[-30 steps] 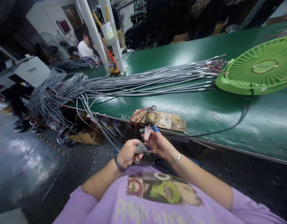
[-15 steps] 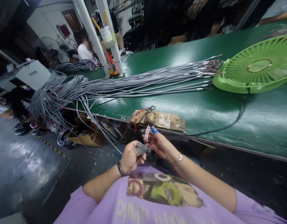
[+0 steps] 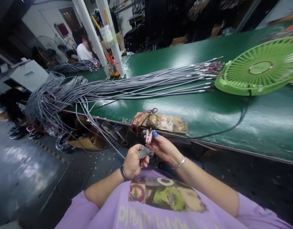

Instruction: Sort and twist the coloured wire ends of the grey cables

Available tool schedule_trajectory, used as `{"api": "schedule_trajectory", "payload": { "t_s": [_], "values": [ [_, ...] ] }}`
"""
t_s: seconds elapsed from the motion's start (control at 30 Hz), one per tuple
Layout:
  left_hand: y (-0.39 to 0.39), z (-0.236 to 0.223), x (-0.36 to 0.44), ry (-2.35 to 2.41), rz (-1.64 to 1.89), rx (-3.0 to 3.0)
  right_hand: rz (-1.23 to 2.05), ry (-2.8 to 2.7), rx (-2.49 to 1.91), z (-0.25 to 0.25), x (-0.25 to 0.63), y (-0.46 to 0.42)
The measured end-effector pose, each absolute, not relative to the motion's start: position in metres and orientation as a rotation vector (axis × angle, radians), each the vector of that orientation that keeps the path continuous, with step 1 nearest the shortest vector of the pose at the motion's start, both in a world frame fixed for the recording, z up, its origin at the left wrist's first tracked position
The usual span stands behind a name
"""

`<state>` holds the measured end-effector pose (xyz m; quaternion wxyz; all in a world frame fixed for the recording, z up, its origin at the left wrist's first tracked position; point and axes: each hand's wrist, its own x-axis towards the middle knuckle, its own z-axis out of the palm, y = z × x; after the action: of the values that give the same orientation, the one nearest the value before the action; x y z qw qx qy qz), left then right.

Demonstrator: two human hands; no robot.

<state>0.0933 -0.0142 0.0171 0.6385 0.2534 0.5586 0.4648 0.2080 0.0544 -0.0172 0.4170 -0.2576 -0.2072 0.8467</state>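
My left hand (image 3: 134, 160), with grey coverings on its thumb and finger, is closed around the end of a grey cable (image 3: 118, 150). The cable hangs off the table's front edge and runs into the hand from the left. Thin reddish wires (image 3: 154, 149) stick out of the grip toward the right. My right hand (image 3: 167, 149), a blue wrap on one fingertip, pinches a small pink clip (image 3: 149, 136) above those wires. Its lower fingers are near the wire ends; whether they touch is hard to see.
A wooden board (image 3: 172, 123) with red and black leads lies at the edge of the green table (image 3: 196, 111). Behind it stretches a long bundle of grey cables (image 3: 136, 83). A green fan (image 3: 258, 68) lies at right. A cardboard box (image 3: 89, 141) is below; a person (image 3: 83, 52) sits far left.
The pink clip has turned in my right hand, and its two legs now show spread apart. My left hand keeps its grip on the cable. The view has shifted slightly.
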Motion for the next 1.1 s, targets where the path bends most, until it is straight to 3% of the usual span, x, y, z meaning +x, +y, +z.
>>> {"api": "schedule_trajectory", "payload": {
  "t_s": [0.67, 1.1],
  "values": [
    [-0.026, 0.021, 0.090, 1.283, 1.094, 0.651, 2.237, -0.520, -0.658, -0.010, 0.213, 0.053],
    [-0.018, 0.023, 0.097, 1.281, 1.165, 0.603, 1.968, -0.683, -0.760, -0.013, 0.208, 0.051]
  ]
}}
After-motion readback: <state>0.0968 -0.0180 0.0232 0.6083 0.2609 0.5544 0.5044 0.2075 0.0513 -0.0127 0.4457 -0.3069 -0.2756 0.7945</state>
